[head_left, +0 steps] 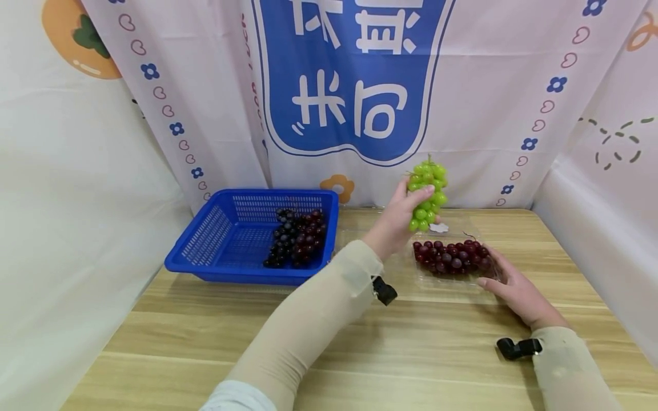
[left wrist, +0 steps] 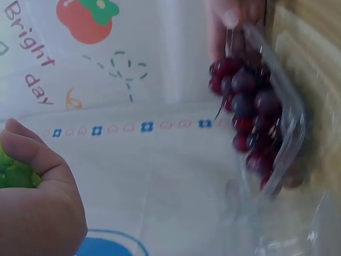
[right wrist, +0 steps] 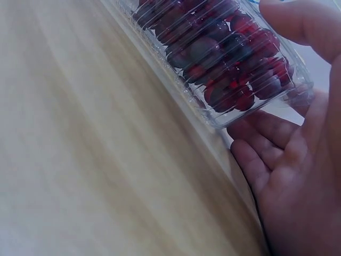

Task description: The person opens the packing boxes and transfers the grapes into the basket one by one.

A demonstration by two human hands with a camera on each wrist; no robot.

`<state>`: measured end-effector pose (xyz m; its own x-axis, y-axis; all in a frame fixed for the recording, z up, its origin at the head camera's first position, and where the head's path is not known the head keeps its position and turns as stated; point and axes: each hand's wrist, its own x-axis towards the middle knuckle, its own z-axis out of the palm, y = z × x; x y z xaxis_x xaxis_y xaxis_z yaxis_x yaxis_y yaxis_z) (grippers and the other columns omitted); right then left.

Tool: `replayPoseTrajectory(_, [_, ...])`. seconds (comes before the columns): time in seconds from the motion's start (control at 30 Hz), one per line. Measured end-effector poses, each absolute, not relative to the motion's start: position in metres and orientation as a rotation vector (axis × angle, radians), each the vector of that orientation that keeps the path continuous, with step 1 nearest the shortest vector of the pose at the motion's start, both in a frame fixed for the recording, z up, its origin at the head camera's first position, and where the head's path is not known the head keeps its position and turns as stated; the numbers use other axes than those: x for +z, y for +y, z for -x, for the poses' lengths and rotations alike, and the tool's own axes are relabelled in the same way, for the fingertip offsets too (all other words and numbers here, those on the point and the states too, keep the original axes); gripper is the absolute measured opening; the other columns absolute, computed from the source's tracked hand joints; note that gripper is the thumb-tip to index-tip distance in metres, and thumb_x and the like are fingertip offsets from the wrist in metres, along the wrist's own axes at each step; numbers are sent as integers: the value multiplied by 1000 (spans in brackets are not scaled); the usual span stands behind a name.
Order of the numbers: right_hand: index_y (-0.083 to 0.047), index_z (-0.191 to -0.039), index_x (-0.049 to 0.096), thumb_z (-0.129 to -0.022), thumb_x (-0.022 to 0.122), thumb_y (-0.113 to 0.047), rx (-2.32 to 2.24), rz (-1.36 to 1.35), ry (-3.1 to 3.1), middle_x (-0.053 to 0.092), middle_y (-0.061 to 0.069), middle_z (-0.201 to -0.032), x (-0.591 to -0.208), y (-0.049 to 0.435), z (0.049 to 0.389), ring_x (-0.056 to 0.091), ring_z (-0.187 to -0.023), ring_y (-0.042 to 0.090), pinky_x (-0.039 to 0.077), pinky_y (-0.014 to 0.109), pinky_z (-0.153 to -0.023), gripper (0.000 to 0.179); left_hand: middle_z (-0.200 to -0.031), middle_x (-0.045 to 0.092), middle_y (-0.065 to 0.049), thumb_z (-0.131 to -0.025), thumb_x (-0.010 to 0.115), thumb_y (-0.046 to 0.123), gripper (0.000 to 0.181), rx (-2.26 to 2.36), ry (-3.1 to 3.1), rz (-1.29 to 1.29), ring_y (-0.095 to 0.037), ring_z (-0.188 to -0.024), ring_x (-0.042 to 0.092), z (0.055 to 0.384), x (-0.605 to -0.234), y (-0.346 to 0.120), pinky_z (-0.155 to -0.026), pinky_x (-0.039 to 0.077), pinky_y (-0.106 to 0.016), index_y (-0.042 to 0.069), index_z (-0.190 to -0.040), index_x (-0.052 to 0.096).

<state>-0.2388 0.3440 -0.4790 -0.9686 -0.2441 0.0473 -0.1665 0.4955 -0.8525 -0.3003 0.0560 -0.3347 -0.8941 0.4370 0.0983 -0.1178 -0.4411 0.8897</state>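
My left hand (head_left: 394, 224) grips a bunch of green grapes (head_left: 432, 201), raised above the back of the table, thumb across its front. At the left edge of the left wrist view, only a few of those grapes show past the fingers. My right hand (head_left: 523, 295) holds the right end of a clear plastic container (left wrist: 296, 120), thumb at the rim and fingers around the end. A bunch of dark red grapes (head_left: 452, 258) lies inside that container, its thin stem poking up at the back. Through the clear wall, more red grapes (right wrist: 205, 53) show in the right wrist view.
To the left stands a blue plastic basket (head_left: 177, 260) with black grapes (head_left: 280, 242) and dark red grapes (head_left: 310, 237) at its right side. A small white cloud-shaped piece (head_left: 439, 228) is behind the container. Printed cloth (head_left: 478, 114) hangs along the table's back edge.
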Motion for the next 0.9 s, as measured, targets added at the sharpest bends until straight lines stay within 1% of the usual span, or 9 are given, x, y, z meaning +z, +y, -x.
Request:
replayPoseTrajectory(0.07, [-24, -165, 2, -100, 64, -29, -1493, 357, 2644, 1, 20, -167, -479, 344, 239, 5, -148, 51, 10, 71, -112, 90, -113, 60, -11, -100, 64, 26, 46, 2357, 1493, -486, -25, -73, 63, 306, -328, 45, -60, 53, -26, 32, -140, 42])
replayPoseTrajectory(0.17, [-24, -165, 2, -100, 64, -30, -1486, 345, 2643, 1, 22, -167, -479, 344, 240, 6, -148, 52, 11, 71, -112, 90, -116, 59, -12, -100, 65, 28, 53, 2320, 1603, -512, -26, -76, 63, 315, -320, 26, -62, 54, -28, 34, -145, 37])
replayPoseTrajectory(0.27, [-23, -165, 1, -101, 63, -31, -1477, 338, 2642, 1, 23, -166, -478, 344, 240, 6, -148, 52, 12, 71, -112, 89, -122, 58, -12, -99, 67, 30, 62, 2284, 1733, -473, -25, -79, 64, 322, -313, 6, -68, 56, -31, 33, -151, 32])
replayPoseTrajectory(0.4, [-21, -165, 1, -101, 63, -30, -1481, 342, 2636, 1, 23, -166, -476, 344, 241, 6, -148, 52, 11, 71, -112, 90, -127, 56, -11, -99, 67, 32, 69, 2243, 1878, -392, -25, -83, 63, 328, -309, -21, -74, 57, -34, 30, -155, 27])
replayPoseTrajectory(0.47, [-21, -165, 1, -101, 63, -30, -1488, 341, 2632, 0, 23, -167, -476, 344, 241, 5, -148, 52, 11, 71, -112, 90, -129, 55, -10, -99, 67, 35, 72, 2199, 1967, -363, -25, -88, 63, 330, -307, -34, -77, 57, -36, 30, -157, 25])
replayPoseTrajectory(0.6, [-20, -165, 1, -101, 63, -29, -1503, 350, 2624, 0, 23, -167, -477, 343, 242, 4, -149, 51, 10, 70, -113, 89, -133, 51, -8, -97, 68, 40, 78, 2079, 2144, -339, -27, -106, 62, 337, -306, -61, -85, 56, -40, 30, -160, 22])
replayPoseTrajectory(0.7, [-19, -165, 1, -101, 63, -28, -1515, 356, 2613, 0, 22, -167, -479, 343, 240, 4, -149, 50, 9, 68, -114, 89, -134, 50, -8, -97, 68, 41, 79, 1988, 2251, -329, -29, -113, 59, 343, -307, -81, -88, 55, -42, 31, -160, 22])
replayPoseTrajectory(0.8, [-20, -165, 0, -101, 63, -27, -1531, 351, 2600, 0, 22, -167, -480, 343, 238, 4, -149, 50, 9, 68, -114, 89, -134, 50, -10, -97, 68, 40, 79, 1932, 2318, -313, -32, -113, 59, 348, -306, -103, -87, 55, -44, 31, -160, 22])
replayPoseTrajectory(0.9, [-21, -165, 1, -101, 63, -27, -1533, 353, 2605, 0, 22, -167, -479, 343, 238, 4, -149, 50, 9, 68, -114, 89, -134, 49, -9, -98, 67, 41, 80, 1859, 2407, -261, -31, -111, 60, 352, -303, -128, -87, 55, -45, 32, -161, 19])
